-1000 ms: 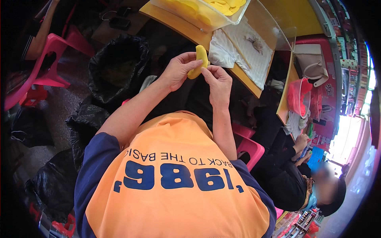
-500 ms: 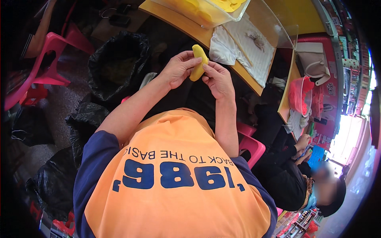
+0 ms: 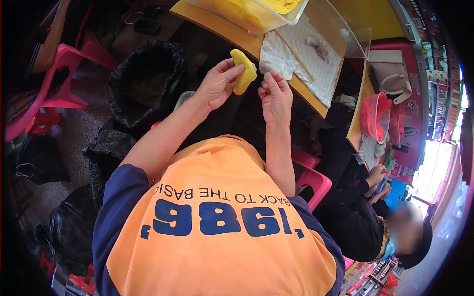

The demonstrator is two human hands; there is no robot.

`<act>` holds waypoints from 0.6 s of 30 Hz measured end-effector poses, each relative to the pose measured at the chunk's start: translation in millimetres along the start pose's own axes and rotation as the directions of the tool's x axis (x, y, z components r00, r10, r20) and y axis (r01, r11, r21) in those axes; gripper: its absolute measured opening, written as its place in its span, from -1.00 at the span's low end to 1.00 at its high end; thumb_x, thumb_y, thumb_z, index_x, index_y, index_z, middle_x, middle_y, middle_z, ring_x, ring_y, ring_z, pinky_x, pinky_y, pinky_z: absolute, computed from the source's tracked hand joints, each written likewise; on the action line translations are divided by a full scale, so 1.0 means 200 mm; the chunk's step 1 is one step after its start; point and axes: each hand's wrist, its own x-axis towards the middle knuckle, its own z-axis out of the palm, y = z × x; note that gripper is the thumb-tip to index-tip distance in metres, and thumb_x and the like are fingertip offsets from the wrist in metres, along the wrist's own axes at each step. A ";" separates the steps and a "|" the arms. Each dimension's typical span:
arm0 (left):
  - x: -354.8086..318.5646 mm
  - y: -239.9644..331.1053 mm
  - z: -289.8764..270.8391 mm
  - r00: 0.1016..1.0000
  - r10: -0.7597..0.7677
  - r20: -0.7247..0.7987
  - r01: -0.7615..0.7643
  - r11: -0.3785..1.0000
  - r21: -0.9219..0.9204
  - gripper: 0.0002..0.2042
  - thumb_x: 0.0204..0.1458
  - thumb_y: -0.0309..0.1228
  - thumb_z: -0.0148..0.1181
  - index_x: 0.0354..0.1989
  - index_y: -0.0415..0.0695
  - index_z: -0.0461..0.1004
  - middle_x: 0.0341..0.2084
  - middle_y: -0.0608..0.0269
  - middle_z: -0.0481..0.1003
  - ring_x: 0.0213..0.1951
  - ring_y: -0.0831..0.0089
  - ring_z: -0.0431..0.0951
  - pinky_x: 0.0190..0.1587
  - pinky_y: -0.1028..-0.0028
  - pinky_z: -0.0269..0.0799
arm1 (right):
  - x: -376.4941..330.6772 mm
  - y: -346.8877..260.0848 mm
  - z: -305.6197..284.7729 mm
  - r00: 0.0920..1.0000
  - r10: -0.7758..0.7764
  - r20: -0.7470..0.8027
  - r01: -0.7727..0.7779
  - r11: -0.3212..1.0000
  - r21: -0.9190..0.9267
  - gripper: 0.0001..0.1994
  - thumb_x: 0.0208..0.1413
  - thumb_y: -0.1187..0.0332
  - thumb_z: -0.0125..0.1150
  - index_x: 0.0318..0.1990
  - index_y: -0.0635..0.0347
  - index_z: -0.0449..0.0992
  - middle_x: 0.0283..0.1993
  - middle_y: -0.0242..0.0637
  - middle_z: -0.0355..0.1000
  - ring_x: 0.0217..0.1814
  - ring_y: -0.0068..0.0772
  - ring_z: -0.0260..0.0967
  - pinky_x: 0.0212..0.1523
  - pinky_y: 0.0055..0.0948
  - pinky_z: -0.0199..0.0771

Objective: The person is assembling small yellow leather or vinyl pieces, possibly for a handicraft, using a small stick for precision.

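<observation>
1. Nearest the camera, the person's orange shirt (image 3: 217, 237) with dark blue sleeves fills the lower part of the view, and both bare forearms reach up from it.
2. Half a second ago both hands met on the yellow fruit piece; now the right hand (image 3: 275, 96) has come off it and sits just beside it, fingers curled loosely with the fingertips pinched together, holding nothing that I can make out.
3. The left hand (image 3: 217, 84) keeps the yellow fruit piece (image 3: 243, 71), thumb and fingers partly closed around its lower side, so that it stands tilted above the palm.
4. To the left lies an open black rubbish bag (image 3: 143, 81), with pink plastic chairs (image 3: 69, 69) beyond it.
5. Farther off, a white cloth (image 3: 301, 54) lies on the yellow table (image 3: 217, 24), next to a clear tub (image 3: 247, 15) of yellow pieces.
</observation>
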 end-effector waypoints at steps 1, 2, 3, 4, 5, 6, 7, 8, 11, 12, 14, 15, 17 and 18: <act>0.00 0.01 0.00 1.000 -0.005 0.011 0.005 1.000 -0.024 -0.76 0.09 -0.46 0.16 -0.06 -0.14 0.38 -0.17 0.26 0.49 -0.13 0.50 0.51 -0.06 0.50 0.45 | -0.01 0.00 0.01 1.000 -0.004 0.001 0.004 1.000 0.002 -0.86 0.02 0.52 0.27 -0.24 0.23 0.50 -0.40 -0.44 0.41 -0.45 -0.67 0.29 -0.42 -0.69 0.34; 0.00 0.01 0.00 1.000 -0.004 0.015 0.004 1.000 -0.021 -0.76 0.09 -0.46 0.16 -0.06 -0.14 0.38 -0.17 0.26 0.49 -0.13 0.50 0.51 -0.06 0.50 0.45 | -0.02 0.00 0.02 1.000 -0.013 0.010 0.014 0.995 -0.101 -0.81 0.02 0.51 0.28 -0.18 0.26 0.50 -0.37 -0.45 0.41 -0.43 -0.69 0.28 -0.41 -0.70 0.33; 0.00 0.01 0.00 0.999 -0.014 0.031 0.015 0.999 -0.034 -0.76 0.10 -0.46 0.15 -0.05 -0.15 0.38 -0.17 0.26 0.49 -0.13 0.50 0.50 -0.05 0.50 0.44 | -0.04 -0.01 0.03 1.000 -0.022 0.018 0.025 0.979 -0.203 -0.75 0.02 0.49 0.28 -0.11 0.30 0.50 -0.35 -0.46 0.40 -0.42 -0.72 0.27 -0.40 -0.72 0.31; 0.00 0.01 0.00 0.999 -0.026 0.047 0.029 0.998 -0.048 -0.75 0.10 -0.46 0.14 -0.04 -0.15 0.37 -0.17 0.26 0.48 -0.12 0.50 0.50 -0.04 0.49 0.44 | -0.06 -0.01 0.04 0.996 -0.065 0.058 0.080 0.953 -0.292 -0.65 0.00 0.48 0.31 -0.03 0.36 0.47 -0.32 -0.47 0.41 -0.37 -0.74 0.29 -0.34 -0.74 0.33; 0.00 0.01 0.00 0.998 -0.027 0.050 0.029 0.999 -0.046 -0.75 0.10 -0.46 0.14 -0.04 -0.15 0.37 -0.17 0.26 0.48 -0.12 0.50 0.50 -0.04 0.49 0.44 | -0.06 0.00 0.06 0.996 -0.068 0.058 0.082 0.954 -0.290 -0.65 0.00 0.48 0.31 -0.03 0.36 0.47 -0.32 -0.47 0.41 -0.37 -0.74 0.29 -0.34 -0.74 0.33; 0.00 0.01 0.00 0.998 -0.027 0.052 0.030 0.998 -0.056 -0.75 0.09 -0.47 0.15 -0.05 -0.16 0.38 -0.18 0.27 0.48 -0.13 0.49 0.50 -0.04 0.49 0.43 | -0.07 0.00 0.07 0.990 -0.107 0.096 0.135 0.923 -0.360 -0.65 -0.01 0.49 0.31 -0.03 0.37 0.47 -0.32 -0.46 0.42 -0.35 -0.74 0.31 -0.31 -0.73 0.35; 0.00 0.01 0.01 0.998 -0.029 0.053 0.033 0.997 -0.065 -0.75 0.08 -0.48 0.17 -0.06 -0.18 0.38 -0.20 0.28 0.47 -0.13 0.49 0.49 -0.03 0.49 0.43 | -0.07 0.01 0.08 0.980 -0.143 0.136 0.188 0.885 -0.425 -0.65 -0.02 0.50 0.32 -0.04 0.38 0.47 -0.32 -0.45 0.43 -0.33 -0.73 0.32 -0.28 -0.73 0.37; -0.01 0.00 0.01 0.998 -0.032 0.055 0.035 0.997 -0.062 -0.75 0.08 -0.48 0.17 -0.06 -0.18 0.38 -0.20 0.28 0.47 -0.13 0.49 0.49 -0.03 0.49 0.43 | -0.07 0.01 0.08 0.979 -0.141 0.148 0.192 0.878 -0.438 -0.66 -0.03 0.51 0.34 -0.07 0.38 0.47 -0.30 -0.43 0.44 -0.32 -0.72 0.33 -0.23 -0.72 0.39; -0.02 0.00 0.02 0.997 -0.020 0.070 0.021 1.000 -0.004 -0.75 0.08 -0.49 0.17 -0.06 -0.18 0.39 -0.20 0.28 0.47 -0.13 0.49 0.49 -0.02 0.48 0.41 | -0.07 0.04 0.07 0.967 -0.202 0.152 0.249 0.865 -0.435 -0.70 -0.03 0.50 0.33 -0.12 0.39 0.48 -0.27 -0.42 0.43 -0.33 -0.71 0.34 -0.22 -0.73 0.39; -0.02 -0.01 0.02 0.997 -0.022 0.075 0.022 1.000 -0.006 -0.75 0.08 -0.49 0.17 -0.06 -0.18 0.39 -0.20 0.27 0.47 -0.13 0.49 0.48 -0.02 0.48 0.40 | -0.07 0.04 0.08 0.967 -0.202 0.152 0.249 0.866 -0.434 -0.70 -0.03 0.50 0.33 -0.12 0.39 0.48 -0.27 -0.42 0.43 -0.33 -0.71 0.34 -0.22 -0.73 0.39; -0.02 -0.01 0.02 0.997 -0.023 0.079 0.024 1.000 -0.010 -0.75 0.08 -0.49 0.16 -0.06 -0.18 0.39 -0.19 0.27 0.47 -0.12 0.49 0.48 -0.01 0.48 0.40 | -0.08 0.04 0.08 0.957 -0.247 0.152 0.286 0.887 -0.363 -0.74 -0.04 0.49 0.35 -0.18 0.35 0.49 -0.33 -0.45 0.42 -0.39 -0.71 0.31 -0.30 -0.72 0.36; -0.02 0.00 0.02 0.996 -0.031 0.078 0.033 0.999 -0.021 -0.75 0.08 -0.49 0.16 -0.06 -0.17 0.38 -0.19 0.27 0.47 -0.12 0.49 0.48 -0.02 0.48 0.40 | -0.09 0.04 0.09 0.957 -0.246 0.152 0.286 0.887 -0.364 -0.74 -0.04 0.49 0.35 -0.18 0.35 0.49 -0.33 -0.45 0.42 -0.39 -0.71 0.31 -0.30 -0.72 0.36; -0.02 0.01 0.02 0.997 -0.037 0.075 0.040 0.999 -0.033 -0.76 0.08 -0.49 0.16 -0.06 -0.17 0.38 -0.18 0.26 0.47 -0.12 0.49 0.48 -0.02 0.48 0.41 | -0.12 0.03 0.09 0.868 -0.473 0.150 0.451 0.625 -0.637 -0.76 -0.02 0.51 0.33 -0.18 0.33 0.48 -0.33 -0.46 0.42 -0.38 -0.77 0.28 -0.31 -0.77 0.30; -0.01 0.01 0.02 0.997 -0.033 0.063 0.036 0.998 -0.045 -0.76 0.08 -0.49 0.16 -0.06 -0.17 0.38 -0.18 0.26 0.47 -0.11 0.49 0.48 -0.02 0.48 0.41 | -0.12 0.02 0.09 0.869 -0.472 0.150 0.450 0.625 -0.637 -0.76 -0.02 0.51 0.33 -0.18 0.33 0.48 -0.33 -0.46 0.42 -0.38 -0.77 0.28 -0.31 -0.77 0.30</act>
